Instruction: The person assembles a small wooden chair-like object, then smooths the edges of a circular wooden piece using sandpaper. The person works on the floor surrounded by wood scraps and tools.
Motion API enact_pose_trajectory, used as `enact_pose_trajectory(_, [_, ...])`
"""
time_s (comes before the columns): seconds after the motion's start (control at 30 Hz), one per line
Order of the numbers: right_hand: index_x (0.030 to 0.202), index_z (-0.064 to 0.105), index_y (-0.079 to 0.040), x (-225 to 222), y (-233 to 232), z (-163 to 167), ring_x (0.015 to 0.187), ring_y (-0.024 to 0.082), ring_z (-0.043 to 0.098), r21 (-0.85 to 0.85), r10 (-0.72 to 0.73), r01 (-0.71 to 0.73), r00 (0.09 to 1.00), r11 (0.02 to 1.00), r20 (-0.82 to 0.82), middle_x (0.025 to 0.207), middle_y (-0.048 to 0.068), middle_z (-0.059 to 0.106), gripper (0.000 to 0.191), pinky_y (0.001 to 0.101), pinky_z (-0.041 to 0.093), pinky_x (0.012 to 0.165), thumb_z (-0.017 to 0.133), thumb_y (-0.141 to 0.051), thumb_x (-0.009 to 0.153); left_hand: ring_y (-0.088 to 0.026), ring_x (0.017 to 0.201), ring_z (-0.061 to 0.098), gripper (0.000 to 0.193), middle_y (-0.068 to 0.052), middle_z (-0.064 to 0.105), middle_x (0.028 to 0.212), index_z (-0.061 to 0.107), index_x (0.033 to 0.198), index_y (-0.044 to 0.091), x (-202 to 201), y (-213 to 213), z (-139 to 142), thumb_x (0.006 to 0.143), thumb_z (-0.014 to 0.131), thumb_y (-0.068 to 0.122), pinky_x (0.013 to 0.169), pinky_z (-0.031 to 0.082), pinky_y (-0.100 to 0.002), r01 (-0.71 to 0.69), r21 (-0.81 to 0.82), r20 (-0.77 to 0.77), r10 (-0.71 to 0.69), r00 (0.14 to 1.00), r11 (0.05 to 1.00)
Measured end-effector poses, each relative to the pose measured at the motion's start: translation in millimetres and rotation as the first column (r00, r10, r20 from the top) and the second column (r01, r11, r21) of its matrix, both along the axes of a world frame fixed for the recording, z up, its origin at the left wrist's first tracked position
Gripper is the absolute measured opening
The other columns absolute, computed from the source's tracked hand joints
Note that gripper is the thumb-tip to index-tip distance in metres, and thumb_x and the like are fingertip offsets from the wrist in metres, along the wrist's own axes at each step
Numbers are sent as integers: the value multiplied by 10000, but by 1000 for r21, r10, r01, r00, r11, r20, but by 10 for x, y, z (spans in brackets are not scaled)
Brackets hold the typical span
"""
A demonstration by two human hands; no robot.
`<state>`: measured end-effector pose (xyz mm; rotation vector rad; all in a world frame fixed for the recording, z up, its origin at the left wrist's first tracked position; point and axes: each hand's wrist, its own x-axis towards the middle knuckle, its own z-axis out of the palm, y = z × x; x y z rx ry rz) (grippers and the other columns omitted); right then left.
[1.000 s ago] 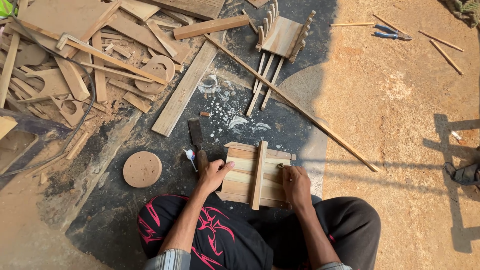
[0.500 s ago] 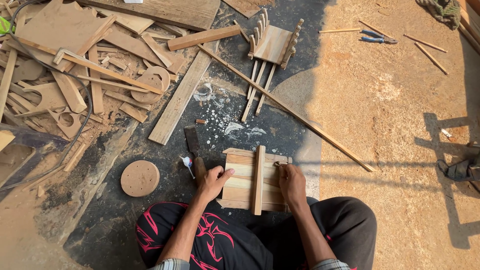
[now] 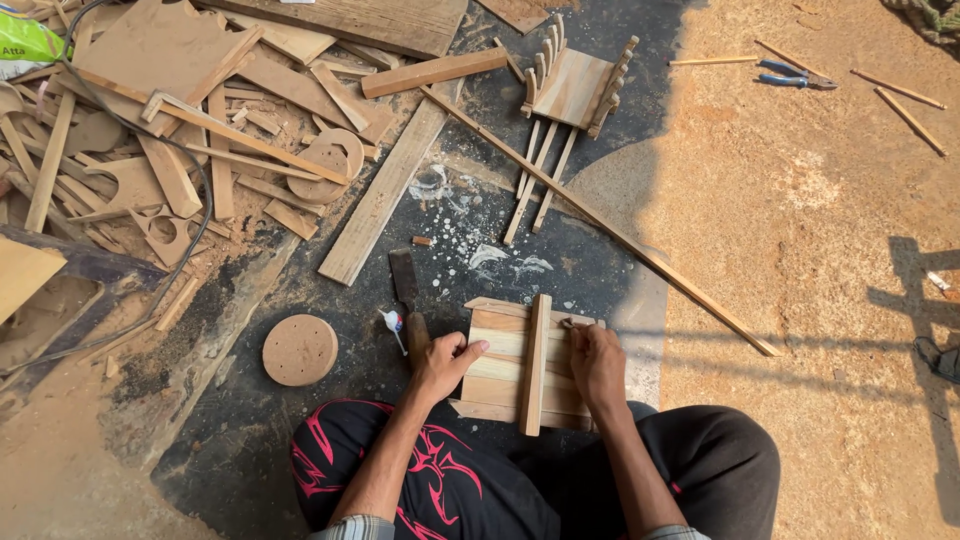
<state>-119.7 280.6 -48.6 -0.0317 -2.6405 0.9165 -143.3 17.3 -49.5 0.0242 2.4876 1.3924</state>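
Right now your left hand [image 3: 443,362] lies flat-ish on the left edge of the slatted wooden panel [image 3: 500,365], fingers curled loosely over the boards with the thumb stretched across the top, pressing rather than gripping. Your right hand [image 3: 597,362] rests on the panel's right side, its fingertips pinched around something small and dark near the upper right corner; what that is you cannot tell from this view. The panel sits on the dark mat [image 3: 330,420] just in front of your crossed legs, with an upright wooden batten [image 3: 535,362] running across its slats between your two hands. Just left of your left hand lie a chisel [image 3: 408,295] and a small glue tube [image 3: 396,324], and further left a round wooden disc [image 3: 299,350]. A long thin strip of wood [image 3: 640,255] runs diagonally beyond the panel, and blue-handled pliers [image 3: 790,76] lie well apart on the bare dirt.
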Motion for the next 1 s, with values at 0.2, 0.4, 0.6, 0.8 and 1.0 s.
enact_pose_trajectory(0.2, [713, 548, -51, -274, 16, -22, 637, 243, 568, -63, 1, 3, 998, 998, 70, 737, 112, 646, 247, 416, 498, 546, 693, -45, 913, -117, 493, 468, 539, -16, 536, 540, 598, 652, 35, -255, 76, -28, 915, 736, 484, 446, 367, -351, 1, 8, -4, -1, 1000, 1000])
enact_pose_trajectory(0.4, [792, 522, -36, -349, -8, -62, 741, 246, 571, 107, 86, -89, 996, 990, 31, 741, 138, 628, 154, 394, 527, 672, 650, 3, 868, -84, 487, 451, 529, -12, 540, 527, 609, 615, 27, -396, 132, -73, 901, 769, 443, 438, 357, -327, 16, 96, -42, -12, 999, 995])
enact_pose_trajectory(0.6, [1142, 645, 18, -323, 1, -81, 757, 271, 649, -5, 37, -37, 994, 999, 103, 889, 164, 715, 191, 412, 554, 665, 636, -12, 954, -78, 476, 442, 521, -6, 523, 509, 589, 611, 39, -445, 130, -124, 897, 772, 434, 431, 343, -330, 16, 71, -64, -11, 998, 997])
enact_pose_trajectory(0.8, [1106, 760, -30, -128, 46, -49, 839, 302, 731, -13, 1, 1, 986, 1000, 165, 985, 172, 754, 202, 409, 606, 777, 677, -60, 923, -76, 466, 427, 517, 5, 515, 499, 588, 595, 63, -450, 78, -151, 893, 768, 445, 421, 330, -336, 13, 73, -65, -8, 998, 997])
enact_pose_trajectory(1.0, [1039, 775, -32, -1, -151, -16, 837, 301, 750, -77, 187, -173, 949, 982, 253, 997, 143, 760, 183, 381, 619, 767, 692, -70, 880, -85, 469, 399, 572, 3, 480, 495, 548, 575, 42, -361, -68, -103, 902, 763, 460, 425, 320, -341, -4, 71, -75, 10, 997, 997])
